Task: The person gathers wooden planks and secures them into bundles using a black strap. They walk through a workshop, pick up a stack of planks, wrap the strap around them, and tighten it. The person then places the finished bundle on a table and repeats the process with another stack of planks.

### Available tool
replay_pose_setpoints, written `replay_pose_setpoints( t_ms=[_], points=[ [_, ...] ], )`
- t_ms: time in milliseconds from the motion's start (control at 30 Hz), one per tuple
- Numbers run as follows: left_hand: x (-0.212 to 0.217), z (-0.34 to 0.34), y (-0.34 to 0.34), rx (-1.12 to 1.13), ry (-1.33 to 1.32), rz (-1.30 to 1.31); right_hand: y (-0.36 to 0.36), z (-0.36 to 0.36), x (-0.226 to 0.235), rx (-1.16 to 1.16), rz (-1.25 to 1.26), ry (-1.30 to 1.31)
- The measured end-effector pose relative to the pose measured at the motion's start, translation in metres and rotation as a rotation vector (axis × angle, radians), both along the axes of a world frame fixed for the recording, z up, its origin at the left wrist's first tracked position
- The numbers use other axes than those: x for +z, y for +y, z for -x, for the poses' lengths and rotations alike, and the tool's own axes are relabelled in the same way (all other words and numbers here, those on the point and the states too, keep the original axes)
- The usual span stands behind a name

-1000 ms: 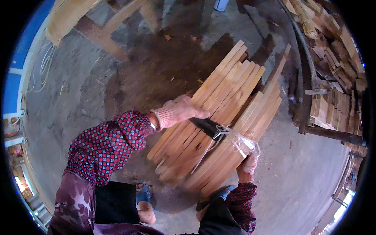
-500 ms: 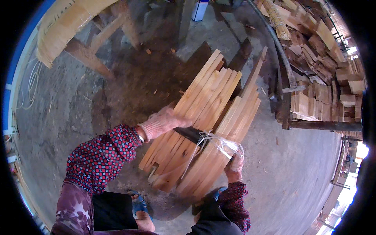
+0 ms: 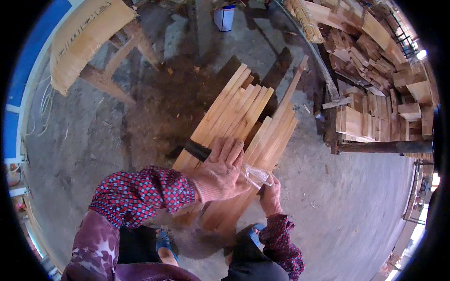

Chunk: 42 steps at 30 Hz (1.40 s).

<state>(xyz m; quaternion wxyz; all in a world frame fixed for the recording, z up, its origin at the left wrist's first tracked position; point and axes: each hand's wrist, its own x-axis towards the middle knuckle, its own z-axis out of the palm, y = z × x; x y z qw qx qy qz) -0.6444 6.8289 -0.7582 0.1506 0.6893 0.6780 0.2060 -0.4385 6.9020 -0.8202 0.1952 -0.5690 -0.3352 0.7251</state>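
Two side-by-side groups of pale wooden strips, a left one [image 3: 229, 112] and a right one [image 3: 269, 143], lie at a slant on the floor before my feet. A black band [image 3: 197, 150] crosses the left group. My left hand [image 3: 222, 171], in a pink knitted glove, lies across the strips near the gap, fingers stretched out, its heel over the near part. White plastic twine [image 3: 255, 175] is bunched over the right group, beside my left fingertips. At the right edge of the strips, my gloved right hand [image 3: 270, 195] closes its fingers on this twine.
A table holding stacked wood blocks [image 3: 356, 119] stands at right, with a long bar [image 3: 323, 70] beside it. At far left, a cardboard-covered wooden stand [image 3: 89, 42] rises near coiled white cable [image 3: 46, 105]. A white and blue container [image 3: 225, 18] stands at the back.
My left hand has moved right and nearer, from the left group's outer edge to the middle beside the twine. The black band's left part is now uncovered. My right hand stays at the twine.
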Motion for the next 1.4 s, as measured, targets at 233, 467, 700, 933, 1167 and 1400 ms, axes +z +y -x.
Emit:
replay_pose_setpoints(
  t_ms=[233, 467, 700, 933, 1167, 1400],
  points=[
    [0.007, -0.062, 0.003, 0.140, -0.235, 0.032, 0.018, -0.051, -0.007, -0.020, 0.269, 0.042],
    [0.013, -0.071, 0.017, 0.422, -0.675, 0.686, 0.023, -0.055, -0.001, 0.008, 0.388, -0.008],
    [0.063, -0.085, -0.017, 0.499, -0.361, 0.708, -0.022, -0.061, 0.054, 0.070, 0.617, 0.041],
    [0.142, -0.071, -0.077, 0.430, -0.594, 0.935, -0.103, -0.058, 0.159, -0.011, 0.650, -0.028],
    [0.224, -0.071, -0.147, 0.382, -0.734, 0.761, -0.129, -0.045, 0.296, 0.076, 0.664, -0.117],
    [0.344, -0.063, -0.205, 0.254, -0.544, 0.773, -0.156, -0.037, 0.420, 0.268, 0.772, -0.116]
  ],
)
